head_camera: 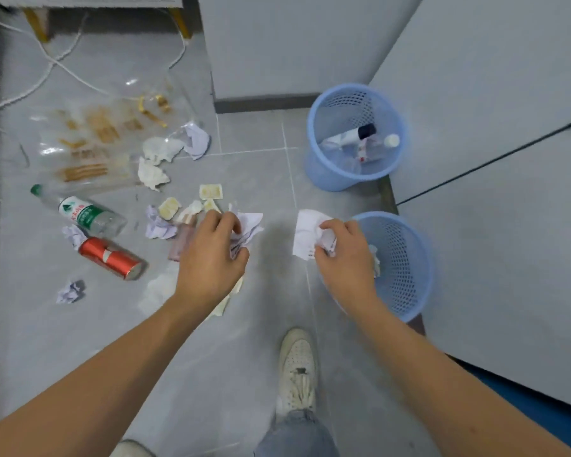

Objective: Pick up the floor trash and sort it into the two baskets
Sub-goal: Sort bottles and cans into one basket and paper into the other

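Nearest the camera, one white sneaker [298, 367] is planted on the grey tile floor [257, 324], so the person is presumably bent over the mess. Just past that, both hands are busy. A crumpled white paper [249, 227] is pinched by the left hand [211, 255], fingers curled round it right above the litter, which reads as a pickup in progress. A second creased paper [307, 232] is gripped by the right hand [343, 255], held beside the rim of the near blue basket [406, 265], probably so it can be dropped in there (a bit of paper already seems to be inside, hard to be sure).

Off to the left, one red can [111, 257] and one clear bottle with a green label [83, 214] are lying on their sides. About six paper wads can be counted around them, plus three small yellowish packets [210, 192]; blur makes that approximate.

Further back, a large clear plastic bag [106, 133] is spread flat. The far blue basket [355, 136] is stood by the wall and holds what look like two or three bottles, so two baskets total: paper near, containers far, by the look of it.
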`<state>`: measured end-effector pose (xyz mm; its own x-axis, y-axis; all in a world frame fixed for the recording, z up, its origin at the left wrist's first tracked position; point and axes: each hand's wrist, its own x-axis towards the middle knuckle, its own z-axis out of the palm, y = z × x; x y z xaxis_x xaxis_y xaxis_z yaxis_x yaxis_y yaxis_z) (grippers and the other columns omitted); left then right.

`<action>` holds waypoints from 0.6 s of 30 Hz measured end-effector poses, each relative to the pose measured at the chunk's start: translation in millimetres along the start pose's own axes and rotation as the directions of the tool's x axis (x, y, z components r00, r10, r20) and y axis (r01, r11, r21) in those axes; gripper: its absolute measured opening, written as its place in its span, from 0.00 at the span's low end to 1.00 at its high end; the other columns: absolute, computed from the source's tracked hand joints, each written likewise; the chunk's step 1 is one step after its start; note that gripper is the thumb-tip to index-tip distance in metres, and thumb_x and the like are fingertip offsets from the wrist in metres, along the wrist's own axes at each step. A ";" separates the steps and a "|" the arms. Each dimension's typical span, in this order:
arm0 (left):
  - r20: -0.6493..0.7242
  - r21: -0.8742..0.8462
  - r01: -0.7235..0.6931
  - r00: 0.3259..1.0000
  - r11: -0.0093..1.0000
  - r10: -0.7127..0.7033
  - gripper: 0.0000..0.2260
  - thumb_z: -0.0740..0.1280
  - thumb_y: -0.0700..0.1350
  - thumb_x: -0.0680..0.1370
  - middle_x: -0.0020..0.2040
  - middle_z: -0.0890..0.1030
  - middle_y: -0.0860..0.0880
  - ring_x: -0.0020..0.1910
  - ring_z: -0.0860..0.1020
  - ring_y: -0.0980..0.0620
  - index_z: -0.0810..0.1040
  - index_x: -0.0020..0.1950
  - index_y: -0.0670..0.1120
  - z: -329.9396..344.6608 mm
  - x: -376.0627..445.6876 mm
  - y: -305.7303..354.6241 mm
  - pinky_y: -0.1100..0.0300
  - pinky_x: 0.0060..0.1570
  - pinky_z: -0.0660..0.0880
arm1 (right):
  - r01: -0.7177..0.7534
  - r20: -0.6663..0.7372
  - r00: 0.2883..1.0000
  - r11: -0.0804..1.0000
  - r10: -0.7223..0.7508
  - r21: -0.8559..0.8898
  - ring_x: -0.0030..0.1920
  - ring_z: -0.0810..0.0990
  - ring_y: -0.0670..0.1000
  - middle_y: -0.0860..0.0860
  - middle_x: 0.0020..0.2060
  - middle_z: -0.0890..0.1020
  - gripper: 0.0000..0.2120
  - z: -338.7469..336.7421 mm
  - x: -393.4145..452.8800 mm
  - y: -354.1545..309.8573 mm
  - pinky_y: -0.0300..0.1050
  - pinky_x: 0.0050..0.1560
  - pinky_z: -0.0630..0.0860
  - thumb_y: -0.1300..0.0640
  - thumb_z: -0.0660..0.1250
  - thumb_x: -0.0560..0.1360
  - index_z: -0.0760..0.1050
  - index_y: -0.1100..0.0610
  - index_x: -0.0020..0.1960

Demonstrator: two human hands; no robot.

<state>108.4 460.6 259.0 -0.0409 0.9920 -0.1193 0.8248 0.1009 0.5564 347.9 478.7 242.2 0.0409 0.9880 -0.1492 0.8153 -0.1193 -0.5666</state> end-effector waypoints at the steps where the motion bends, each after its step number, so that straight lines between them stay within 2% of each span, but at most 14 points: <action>1: 0.016 -0.017 -0.033 0.999 0.999 0.033 0.11 0.70 0.42 0.72 0.50 0.71 0.50 0.47 0.72 0.47 0.72 0.51 0.47 9.5 5.7 22.7 0.54 0.38 0.69 | -0.043 -0.023 0.999 0.999 0.043 -0.002 0.48 0.76 0.52 0.50 0.53 0.74 0.17 -17.8 -2.3 15.0 0.45 0.47 0.75 0.60 0.72 0.74 0.76 0.49 0.60; 5: 0.103 -0.063 -0.148 0.983 0.987 0.154 0.11 0.70 0.45 0.74 0.51 0.71 0.49 0.47 0.73 0.48 0.71 0.53 0.47 58.5 20.9 102.2 0.55 0.37 0.68 | -0.184 -0.085 0.979 0.983 0.184 0.007 0.49 0.77 0.52 0.46 0.51 0.72 0.17 -70.4 -12.9 77.2 0.38 0.45 0.68 0.62 0.72 0.73 0.77 0.50 0.60; 8: 0.155 -0.087 -0.194 0.966 0.977 0.206 0.11 0.71 0.45 0.74 0.50 0.70 0.49 0.46 0.72 0.47 0.70 0.52 0.47 101.9 26.1 139.3 0.55 0.35 0.69 | -0.238 -0.117 0.965 0.971 0.234 -0.028 0.51 0.78 0.56 0.49 0.51 0.74 0.18 -87.3 -20.8 116.3 0.47 0.48 0.75 0.62 0.72 0.72 0.77 0.50 0.59; 12: 0.233 -0.055 -0.197 0.951 0.979 0.204 0.13 0.72 0.47 0.74 0.52 0.72 0.48 0.48 0.73 0.45 0.70 0.53 0.48 154.9 22.7 159.4 0.51 0.39 0.75 | -0.283 -0.103 0.955 0.958 0.277 -0.045 0.52 0.78 0.56 0.51 0.51 0.73 0.18 -83.2 -29.1 152.3 0.48 0.50 0.77 0.58 0.75 0.73 0.76 0.50 0.60; 16: 0.340 0.053 -0.201 0.925 0.978 0.172 0.29 0.74 0.62 0.68 0.59 0.74 0.44 0.56 0.74 0.43 0.72 0.63 0.50 175.3 12.6 156.3 0.48 0.49 0.78 | -0.334 0.048 0.941 0.942 0.336 -0.041 0.60 0.74 0.54 0.51 0.60 0.73 0.31 -67.0 -40.1 162.2 0.50 0.57 0.76 0.44 0.75 0.72 0.70 0.48 0.71; 18: 0.316 0.024 -0.205 0.930 0.978 0.187 0.30 0.73 0.63 0.68 0.62 0.74 0.44 0.59 0.73 0.43 0.73 0.65 0.51 165.4 4.9 146.0 0.48 0.51 0.77 | -0.300 0.061 0.950 0.950 0.305 -0.081 0.63 0.72 0.55 0.51 0.64 0.72 0.33 -61.6 -45.7 154.2 0.52 0.57 0.76 0.43 0.74 0.72 0.67 0.46 0.73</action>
<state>321.9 467.7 203.6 0.2944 0.9178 -0.2664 0.8289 -0.1065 0.5492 507.3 421.2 211.6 0.2525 0.8963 -0.3645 0.8095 -0.4020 -0.4278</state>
